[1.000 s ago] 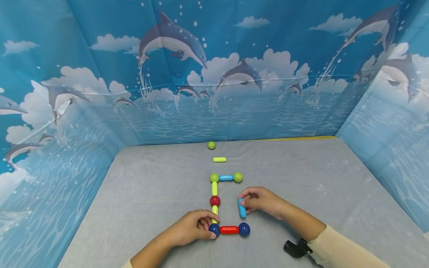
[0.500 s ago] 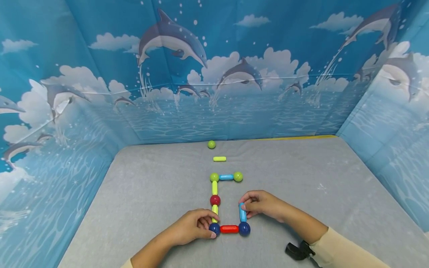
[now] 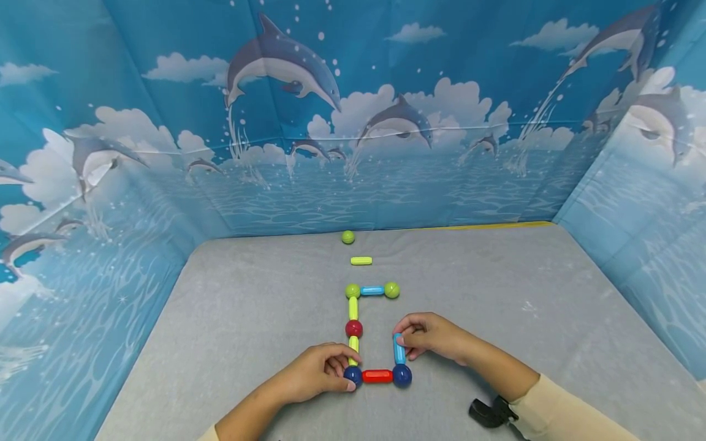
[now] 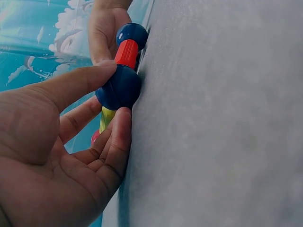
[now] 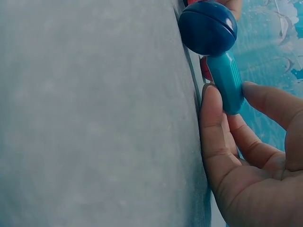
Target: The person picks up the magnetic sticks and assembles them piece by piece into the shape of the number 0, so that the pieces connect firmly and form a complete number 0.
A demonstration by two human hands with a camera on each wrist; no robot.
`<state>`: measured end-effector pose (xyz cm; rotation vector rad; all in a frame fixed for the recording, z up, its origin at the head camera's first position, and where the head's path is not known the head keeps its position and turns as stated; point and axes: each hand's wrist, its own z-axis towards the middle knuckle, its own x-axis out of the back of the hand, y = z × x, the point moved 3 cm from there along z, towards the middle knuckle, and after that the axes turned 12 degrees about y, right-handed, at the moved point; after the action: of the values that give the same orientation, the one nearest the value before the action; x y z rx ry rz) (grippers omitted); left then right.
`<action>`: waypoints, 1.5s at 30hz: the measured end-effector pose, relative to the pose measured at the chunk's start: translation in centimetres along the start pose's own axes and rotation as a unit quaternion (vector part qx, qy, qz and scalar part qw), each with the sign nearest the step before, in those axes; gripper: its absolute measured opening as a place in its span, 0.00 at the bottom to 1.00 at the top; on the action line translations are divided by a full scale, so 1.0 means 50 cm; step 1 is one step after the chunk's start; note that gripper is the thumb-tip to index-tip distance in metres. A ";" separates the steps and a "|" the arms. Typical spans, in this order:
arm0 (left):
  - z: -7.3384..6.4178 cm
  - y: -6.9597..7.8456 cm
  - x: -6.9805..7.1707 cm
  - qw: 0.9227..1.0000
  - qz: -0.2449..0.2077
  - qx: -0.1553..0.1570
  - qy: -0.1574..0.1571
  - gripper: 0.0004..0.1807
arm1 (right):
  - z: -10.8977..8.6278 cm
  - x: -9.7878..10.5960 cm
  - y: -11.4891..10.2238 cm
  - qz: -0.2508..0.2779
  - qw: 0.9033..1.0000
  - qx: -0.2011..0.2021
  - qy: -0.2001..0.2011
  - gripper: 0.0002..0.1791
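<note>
My left hand (image 3: 320,375) pinches the near-left dark blue ball (image 4: 119,88) between thumb and fingers. From that ball a red rod (image 3: 377,376) runs right to a second dark blue ball (image 3: 402,376). A yellow-green rod (image 3: 353,348) leads away from it to a red ball (image 3: 354,329). My right hand (image 3: 432,335) grips a light blue rod (image 5: 227,81) by its far end; its near end touches the right dark blue ball. Beyond the red ball, another yellow-green rod (image 3: 353,308) joins a green ball (image 3: 352,291), then a blue rod (image 3: 372,291) and a green ball (image 3: 391,290).
A loose yellow-green rod (image 3: 361,261) and a green ball (image 3: 348,237) lie farther back on the grey table cover (image 3: 265,288). A dolphin-print curtain (image 3: 325,184) rises behind and at both sides. A black strap piece (image 3: 488,413) hangs at the right sleeve.
My right hand has moved slightly nearer with the light blue rod, whose near end has come against the right dark blue ball. My left hand has stayed at its ball.
</note>
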<state>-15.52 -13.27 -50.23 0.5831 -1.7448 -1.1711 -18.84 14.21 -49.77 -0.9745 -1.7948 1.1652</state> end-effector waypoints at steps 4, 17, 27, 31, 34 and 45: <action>0.001 0.002 -0.003 1.000 -0.003 -0.002 0.003 0.18 | 0.001 0.004 0.001 -0.002 1.000 -0.001 -0.002 0.18; -0.010 0.032 -0.009 0.995 0.081 -0.037 0.048 0.23 | 0.002 0.011 0.004 -0.005 1.000 -0.008 -0.009 0.19; -0.008 0.082 -0.028 0.971 0.194 -0.105 0.094 0.18 | 0.002 0.014 0.006 -0.008 1.000 -0.004 -0.006 0.21; 0.002 0.102 -0.048 0.957 0.233 -0.150 0.081 0.17 | 0.000 0.014 0.004 -0.001 1.000 -0.002 -0.007 0.21; 0.012 0.112 -0.062 0.946 0.260 -0.182 0.071 0.17 | 0.000 0.013 0.003 0.001 1.000 0.001 -0.005 0.22; 0.039 0.121 -0.095 0.919 0.321 -0.220 0.061 0.13 | 0.001 0.012 0.004 0.000 1.000 0.004 -0.005 0.21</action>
<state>-14.41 -6.08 -47.06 -0.1863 -1.3397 -0.9694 -19.11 14.78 -49.84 -0.9661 -1.7969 1.1775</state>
